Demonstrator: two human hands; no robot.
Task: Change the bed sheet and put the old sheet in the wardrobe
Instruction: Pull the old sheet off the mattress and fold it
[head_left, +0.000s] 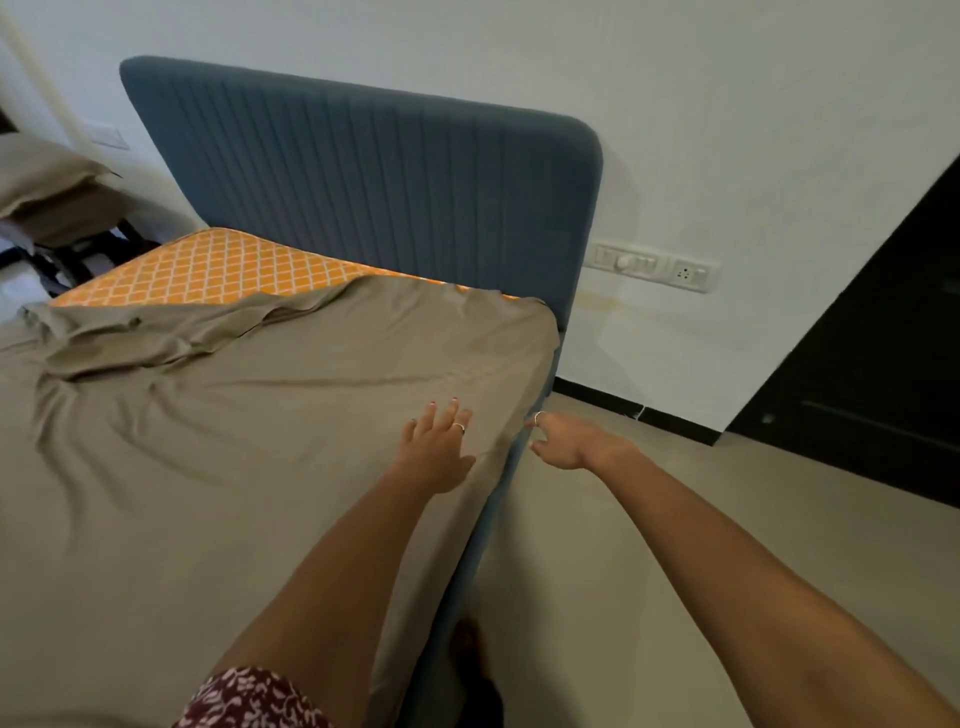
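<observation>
A grey-brown bed sheet (270, 431) covers most of the mattress, wrinkled and folded back at the far left. There the orange patterned mattress (208, 267) shows below the blue headboard (374, 182). My left hand (439, 447) lies flat on the sheet near the bed's right edge, fingers spread. My right hand (563, 441) is at that same edge, fingers reaching down the side of the mattress where the sheet hangs; whether it holds the cloth is hidden.
Beige floor (649, 545) lies to the right of the bed. A dark door or wardrobe (883, 364) stands at the far right. A wall switch panel (654, 265) sits beside the headboard. A pillow on a dark chair (47, 176) stands at the far left.
</observation>
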